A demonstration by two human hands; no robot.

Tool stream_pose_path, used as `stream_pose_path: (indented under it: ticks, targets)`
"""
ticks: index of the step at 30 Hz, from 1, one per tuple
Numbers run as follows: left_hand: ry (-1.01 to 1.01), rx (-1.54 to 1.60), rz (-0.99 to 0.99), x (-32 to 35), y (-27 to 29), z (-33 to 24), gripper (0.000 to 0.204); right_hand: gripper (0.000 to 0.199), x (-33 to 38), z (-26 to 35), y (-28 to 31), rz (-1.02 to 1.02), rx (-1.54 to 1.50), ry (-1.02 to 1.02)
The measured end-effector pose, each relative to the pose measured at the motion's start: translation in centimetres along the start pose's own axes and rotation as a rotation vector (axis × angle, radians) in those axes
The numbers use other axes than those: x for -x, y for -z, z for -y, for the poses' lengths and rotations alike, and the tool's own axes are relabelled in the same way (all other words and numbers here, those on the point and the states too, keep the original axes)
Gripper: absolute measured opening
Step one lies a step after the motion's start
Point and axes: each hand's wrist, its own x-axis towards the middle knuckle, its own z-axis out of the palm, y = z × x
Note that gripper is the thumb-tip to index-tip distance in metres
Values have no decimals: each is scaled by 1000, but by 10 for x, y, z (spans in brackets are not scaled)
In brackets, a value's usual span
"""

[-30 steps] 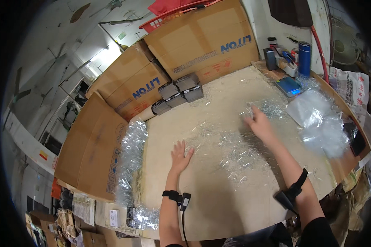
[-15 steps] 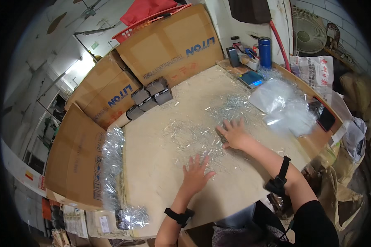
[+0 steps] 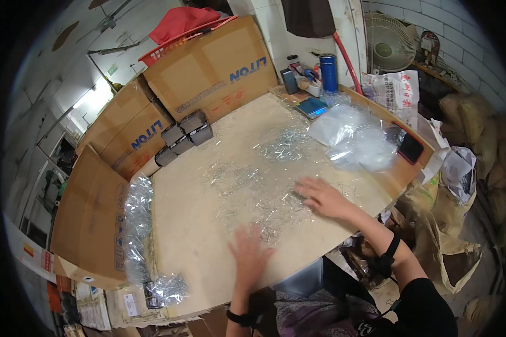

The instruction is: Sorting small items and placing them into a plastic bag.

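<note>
On a pale tabletop point(image 3: 180, 213): small shiny slivers point(image 3: 270, 212), loose, numerous, strewn across the middle, with a denser patch point(image 3: 284, 147) toward the far side. Left hand point(image 3: 251, 257): motion-blurred, fingers apart and pointing away from the body; slivers just beyond its fingertips and to their right. Right hand point(image 3: 326, 197): somewhat blurred, fingers parted and directed leftward; slivers near the fingertips, chiefly to their left. Contact between fingers and slivers: cannot be told for either hand. Left edge: one long silvery, glossy mass point(image 3: 136, 224). Far edge: dark grey blocks point(image 3: 182, 145), stacked beside cardboard boxes point(image 3: 213, 73). Right side: clear plastic bags point(image 3: 354, 137); one dark phone point(image 3: 410, 150); one blue cylindrical flask point(image 3: 328, 73), upright.
</note>
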Motion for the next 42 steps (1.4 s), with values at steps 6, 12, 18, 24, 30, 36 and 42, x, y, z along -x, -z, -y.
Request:
stream_pose_path:
  ticks: [6,12,18,24,30,36,42]
  targets:
    - [636,-88,-70,14,20,115,87,37,34,-78,26,-412,273,-262]
    - [302,-7,-13,-9,-12,74,86,23,29,-83,22,-304,318,-342]
    - [146,299,-308,-12,-31,-4,66,21,31,-58,39,-698,342,-45]
    - [70,0,-194,0,-14,-34,47,22,39,-14,62,-822,282,91]
    - [53,147,-418,31,6,-68,57,8,71,80,38,-489,-891,-286]
    - [195,1288,-72,83,-13,-92,38,7,118,135,1,-21,-1259,-369]
    - [299,1295,-120,105,-23,-103,18,5,149,139,-24,97,-1167,-344]
